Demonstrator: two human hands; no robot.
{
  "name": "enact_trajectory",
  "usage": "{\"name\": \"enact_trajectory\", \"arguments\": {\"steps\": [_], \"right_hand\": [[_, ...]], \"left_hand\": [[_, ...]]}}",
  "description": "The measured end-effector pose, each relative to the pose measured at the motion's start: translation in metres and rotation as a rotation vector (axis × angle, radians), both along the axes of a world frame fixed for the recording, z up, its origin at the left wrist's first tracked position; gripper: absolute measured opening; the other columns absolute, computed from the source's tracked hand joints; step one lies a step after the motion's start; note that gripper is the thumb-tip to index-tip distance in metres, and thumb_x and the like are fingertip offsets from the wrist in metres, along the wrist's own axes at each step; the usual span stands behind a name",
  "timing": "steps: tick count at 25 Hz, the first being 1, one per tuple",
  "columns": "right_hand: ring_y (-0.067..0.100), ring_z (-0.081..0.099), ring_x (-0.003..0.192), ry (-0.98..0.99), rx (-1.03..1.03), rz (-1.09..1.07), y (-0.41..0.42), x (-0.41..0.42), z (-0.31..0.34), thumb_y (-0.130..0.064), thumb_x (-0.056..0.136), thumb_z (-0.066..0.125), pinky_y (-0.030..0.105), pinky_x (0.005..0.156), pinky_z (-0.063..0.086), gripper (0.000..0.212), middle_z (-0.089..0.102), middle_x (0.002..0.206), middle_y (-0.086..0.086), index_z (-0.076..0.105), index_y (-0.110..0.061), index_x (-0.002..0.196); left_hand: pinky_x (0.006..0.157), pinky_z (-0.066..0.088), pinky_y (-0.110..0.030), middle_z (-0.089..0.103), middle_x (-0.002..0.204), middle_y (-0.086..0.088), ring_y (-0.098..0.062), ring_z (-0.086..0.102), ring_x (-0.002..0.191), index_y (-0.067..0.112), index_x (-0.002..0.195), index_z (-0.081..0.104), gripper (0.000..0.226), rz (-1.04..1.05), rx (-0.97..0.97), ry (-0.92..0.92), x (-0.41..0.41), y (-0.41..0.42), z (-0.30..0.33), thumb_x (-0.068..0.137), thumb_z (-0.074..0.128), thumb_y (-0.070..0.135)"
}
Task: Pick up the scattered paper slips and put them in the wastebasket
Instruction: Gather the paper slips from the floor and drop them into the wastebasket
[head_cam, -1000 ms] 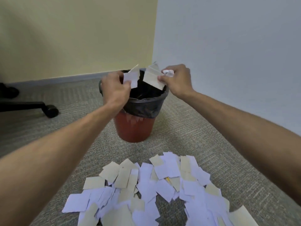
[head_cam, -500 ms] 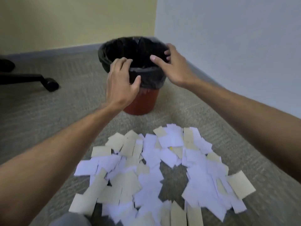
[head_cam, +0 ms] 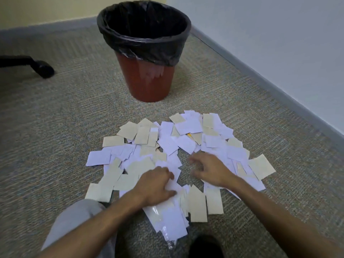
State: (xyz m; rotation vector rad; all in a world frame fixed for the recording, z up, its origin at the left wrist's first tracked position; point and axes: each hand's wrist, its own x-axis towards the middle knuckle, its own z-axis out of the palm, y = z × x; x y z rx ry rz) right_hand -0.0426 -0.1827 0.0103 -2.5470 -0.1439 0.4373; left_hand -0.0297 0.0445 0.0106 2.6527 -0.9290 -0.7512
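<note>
**Both Hands Down in the Paper Heap**

The person is crouching over the paper slips (head_cam: 167,155), which are lying spread across the carpet (head_cam: 55,127) in a wide, overlapping patch just in front of the wastebasket (head_cam: 147,81). The basket is standing upright near the wall, its black liner (head_cam: 145,40) folded over the rim, likely so the bag stays open for loose paper dropped from above. It is sitting near the heap but not touching it, which looks like a handy spot for short trips.

The left hand (head_cam: 158,185) is resting on the near middle of the pile, fingers curling into white slips, apparently gathering a bunch. The right hand (head_cam: 210,168) is hovering or pressing at the inner edge of the right-hand part of the heap; it is blurred, so I cannot tell whether it is clutching paper or lying loose.

Counting: one basket, two hands at work, and dozens of slips, white and tan mixed, too overlapped to number exactly. A chair caster (head_cam: 43,68) is poking in at the far left. Most of the job, I judge, is still ahead.
</note>
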Motion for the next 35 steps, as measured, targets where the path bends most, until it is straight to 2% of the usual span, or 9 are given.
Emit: {"name": "enact_trajectory", "arguments": {"steps": [3, 7, 11, 14, 17, 21, 28, 32, 35], "right_hand": [[0.014, 0.056, 0.109, 0.018, -0.083, 0.175, 0.000, -0.031, -0.015, -0.040, 0.086, 0.065, 0.032, 0.087, 0.043, 0.042, 0.062, 0.123, -0.002, 0.062, -0.023, 0.125], [0.016, 0.040, 0.128, 0.106, -0.271, 0.256, -0.001, -0.049, -0.026, -0.068, 0.072, 0.066, 0.037, 0.100, 0.032, 0.084, 0.046, 0.139, -0.006, 0.040, -0.030, 0.142], [0.013, 0.041, 0.118, 0.115, -0.274, 0.234, 0.001, -0.052, -0.029, -0.056, 0.070, 0.074, 0.036, 0.098, 0.028, 0.069, 0.047, 0.128, -0.008, 0.048, -0.029, 0.128], [0.009, 0.045, 0.091, 0.097, -0.194, 0.165, 0.002, -0.053, -0.026, -0.048, 0.070, 0.077, 0.034, 0.092, 0.031, 0.041, 0.051, 0.099, -0.012, 0.053, -0.029, 0.096], [0.006, 0.050, 0.081, 0.153, -0.031, 0.048, -0.001, -0.051, -0.020, -0.037, 0.071, 0.080, 0.026, 0.081, 0.031, 0.032, 0.054, 0.080, -0.016, 0.053, -0.031, 0.087], [0.009, 0.062, 0.080, 0.131, 0.252, -0.195, -0.014, -0.044, -0.003, -0.025, 0.074, 0.082, 0.018, 0.063, 0.042, 0.024, 0.066, 0.081, -0.008, 0.065, -0.023, 0.091], [0.020, 0.072, 0.086, 0.117, 0.526, -0.491, -0.058, -0.048, 0.008, -0.007, 0.083, 0.073, 0.023, 0.070, 0.052, 0.011, 0.076, 0.092, 0.010, 0.072, -0.003, 0.093], [0.021, 0.070, 0.074, 0.243, 0.489, -0.566, -0.069, -0.075, -0.015, -0.018, 0.083, 0.074, 0.031, 0.068, 0.052, 0.017, 0.074, 0.082, 0.004, 0.073, -0.011, 0.099], [0.021, 0.063, 0.063, 0.176, 0.245, -0.588, -0.065, -0.092, -0.034, -0.030, 0.081, 0.075, 0.032, 0.061, 0.044, 0.021, 0.068, 0.073, 0.002, 0.070, -0.022, 0.100]], "left_hand": [[0.104, 0.036, -0.042, 0.038, 0.144, -0.004, -0.023, 0.031, 0.135, 0.023, 0.146, 0.029, 0.095, -0.172, 0.071, -0.070, -0.013, -0.002, -0.015, 0.071, 0.062, 0.069], [0.102, 0.032, -0.043, 0.040, 0.131, -0.006, -0.025, 0.035, 0.122, 0.020, 0.144, 0.028, 0.109, -0.309, 0.122, -0.188, -0.024, -0.006, -0.029, 0.057, 0.068, 0.074], [0.094, 0.031, -0.039, 0.041, 0.126, -0.006, -0.025, 0.036, 0.115, 0.016, 0.138, 0.035, 0.098, -0.321, 0.107, -0.204, -0.033, -0.006, -0.038, 0.061, 0.072, 0.064], [0.090, 0.029, -0.035, 0.041, 0.121, -0.001, -0.021, 0.036, 0.113, 0.020, 0.127, 0.042, 0.082, -0.245, 0.059, -0.162, -0.031, -0.005, -0.035, 0.063, 0.074, 0.059], [0.090, 0.030, -0.034, 0.043, 0.117, 0.002, -0.019, 0.035, 0.111, 0.022, 0.110, 0.048, 0.060, -0.186, 0.009, -0.148, -0.022, -0.002, -0.034, 0.066, 0.074, 0.053], [0.085, 0.029, -0.032, 0.055, 0.100, 0.003, -0.016, 0.041, 0.102, 0.019, 0.096, 0.053, 0.035, -0.128, -0.076, -0.064, -0.013, -0.001, -0.035, 0.074, 0.073, 0.037], [0.088, 0.023, -0.030, 0.052, 0.090, 0.008, -0.008, 0.038, 0.094, 0.024, 0.117, 0.060, 0.033, 0.092, -0.366, -0.020, -0.007, -0.002, -0.034, 0.084, 0.063, 0.023], [0.102, 0.025, -0.038, 0.054, 0.124, 0.007, -0.010, 0.037, 0.123, 0.027, 0.122, 0.055, 0.039, -0.032, -0.320, -0.005, -0.013, -0.007, -0.042, 0.084, 0.062, 0.034], [0.113, 0.013, -0.040, 0.028, 0.153, 0.005, -0.014, 0.015, 0.144, 0.025, 0.149, 0.025, 0.071, -0.275, -0.136, 0.002, -0.017, -0.013, -0.045, 0.088, 0.056, 0.041]]}}
